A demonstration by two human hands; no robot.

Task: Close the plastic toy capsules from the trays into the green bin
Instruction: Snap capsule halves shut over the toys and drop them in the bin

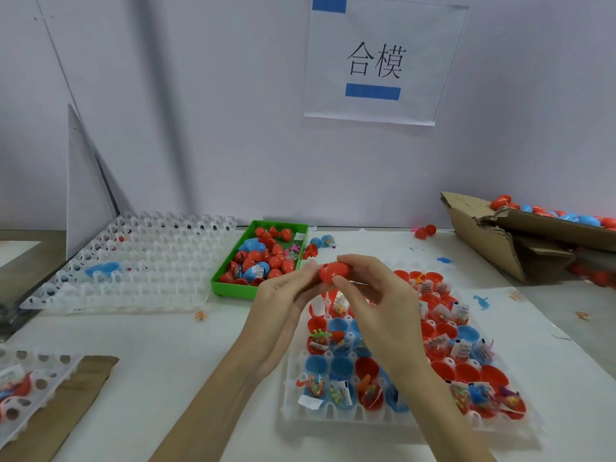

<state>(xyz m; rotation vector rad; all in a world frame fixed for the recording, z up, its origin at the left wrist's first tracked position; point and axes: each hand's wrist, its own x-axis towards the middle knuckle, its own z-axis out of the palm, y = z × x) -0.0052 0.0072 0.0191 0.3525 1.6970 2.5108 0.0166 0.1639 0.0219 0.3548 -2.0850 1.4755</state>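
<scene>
Just above the filled tray [336, 415] on the counter [160, 338], my left hand [283, 305] and right hand [376, 295] both pinch one red capsule [334, 272], fingertips curled round its two halves. If I press off-line, the halves may not seat, I judge, and a toy packet could spill. The green bin [233, 261] waits near on my left; a loose toss might overshoot.

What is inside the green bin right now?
The green bin holds a pile of red capsules, a few blue capsules and small paper slips. Whatever lies beneath the pile is covered.
</scene>
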